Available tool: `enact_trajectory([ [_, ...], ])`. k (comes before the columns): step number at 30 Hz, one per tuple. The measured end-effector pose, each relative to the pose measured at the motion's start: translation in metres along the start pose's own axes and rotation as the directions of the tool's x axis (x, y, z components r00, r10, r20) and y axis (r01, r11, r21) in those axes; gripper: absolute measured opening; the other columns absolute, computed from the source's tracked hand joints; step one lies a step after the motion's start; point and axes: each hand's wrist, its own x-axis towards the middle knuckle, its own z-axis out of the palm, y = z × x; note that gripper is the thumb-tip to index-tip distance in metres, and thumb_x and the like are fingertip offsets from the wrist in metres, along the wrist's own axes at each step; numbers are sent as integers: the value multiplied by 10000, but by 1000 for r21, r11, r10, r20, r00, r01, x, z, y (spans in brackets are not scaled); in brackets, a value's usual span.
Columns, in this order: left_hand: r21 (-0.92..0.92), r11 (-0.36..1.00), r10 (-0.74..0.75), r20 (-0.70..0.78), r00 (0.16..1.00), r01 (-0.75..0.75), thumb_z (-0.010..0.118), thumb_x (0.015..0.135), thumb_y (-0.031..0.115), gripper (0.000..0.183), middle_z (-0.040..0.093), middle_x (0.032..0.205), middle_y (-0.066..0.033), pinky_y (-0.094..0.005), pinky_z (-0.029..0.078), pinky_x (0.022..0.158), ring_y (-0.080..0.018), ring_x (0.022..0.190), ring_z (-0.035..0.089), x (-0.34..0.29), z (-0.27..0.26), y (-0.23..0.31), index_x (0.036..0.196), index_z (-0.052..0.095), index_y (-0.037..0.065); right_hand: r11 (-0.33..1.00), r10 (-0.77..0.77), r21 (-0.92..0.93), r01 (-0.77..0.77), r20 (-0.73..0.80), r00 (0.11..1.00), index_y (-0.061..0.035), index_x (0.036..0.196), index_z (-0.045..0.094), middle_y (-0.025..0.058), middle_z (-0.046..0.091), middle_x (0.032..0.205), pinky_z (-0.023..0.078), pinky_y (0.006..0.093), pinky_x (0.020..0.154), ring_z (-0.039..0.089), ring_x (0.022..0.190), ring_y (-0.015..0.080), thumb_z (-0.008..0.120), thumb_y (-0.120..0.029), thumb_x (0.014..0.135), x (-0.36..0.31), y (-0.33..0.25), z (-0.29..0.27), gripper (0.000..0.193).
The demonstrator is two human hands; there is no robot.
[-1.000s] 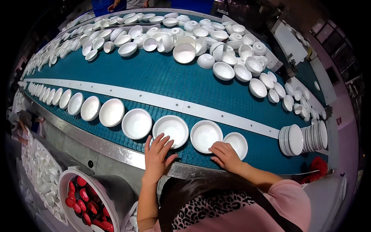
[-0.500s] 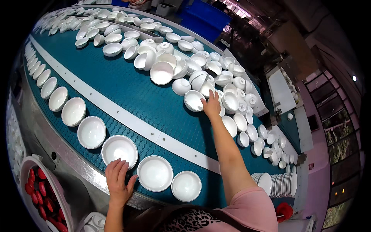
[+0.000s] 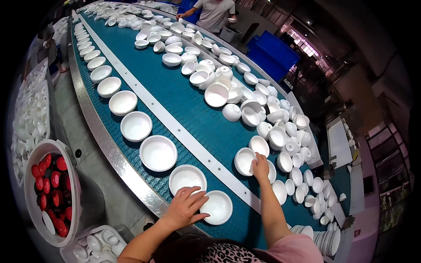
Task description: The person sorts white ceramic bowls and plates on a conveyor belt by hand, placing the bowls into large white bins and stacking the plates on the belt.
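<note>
My left hand [image 3: 186, 207] is spread out over the near end of a single row of white bowls. Its fingertips lie at the rim of one upright bowl [image 3: 187, 177], and the thumb reaches over the edge of the end bowl [image 3: 217, 208]. Across the white divider strip [image 3: 179, 130], my right hand [image 3: 261, 167] grips the rim of another white bowl [image 3: 244, 160], which stands upright on the green belt. Right behind that one is a similar bowl [image 3: 259, 146]. The right fingers are partly hidden by the hand itself.
Heaped white bowls [image 3: 232, 112] cover the belt's far side. Stacked white plates [image 3: 326, 242] stand at lower right. A bin of red and black pieces [image 3: 72, 175] and a tray of white ware [image 3: 115, 230] are at lower left. Another person [image 3: 215, 15] stands beyond the belt.
The view has shifted, showing more floor at left. My right hand has closed on a bowl and drawn it nearer the divider strip. Along the row, my left hand has moved toward the end bowl.
</note>
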Motion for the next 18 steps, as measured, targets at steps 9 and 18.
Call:
enact_trajectory([
  [9, 250, 967, -136, 357, 924, 46, 738, 665, 264, 251, 609, 928, -85, -520, 248, 1081, -262, 1026, 529, -19, 60, 55, 788, 660, 59, 991, 73, 114, -74, 16, 997, -66, 1229, 536, 166, 546, 1151, 490, 397, 785, 615, 863, 315, 569, -265, 873, -212, -11, -79, 409],
  [18, 95, 992, 40, 355, 934, -79, 741, 642, 149, 222, 615, 907, -34, -517, 291, 1049, -206, 1026, 545, -13, 127, 117, 818, 622, 82, 997, 67, -43, -68, -18, 998, -151, 1062, 619, 44, 572, 1126, 408, 451, 811, 504, 1000, 320, 614, -129, 793, -279, 50, -109, 269],
])
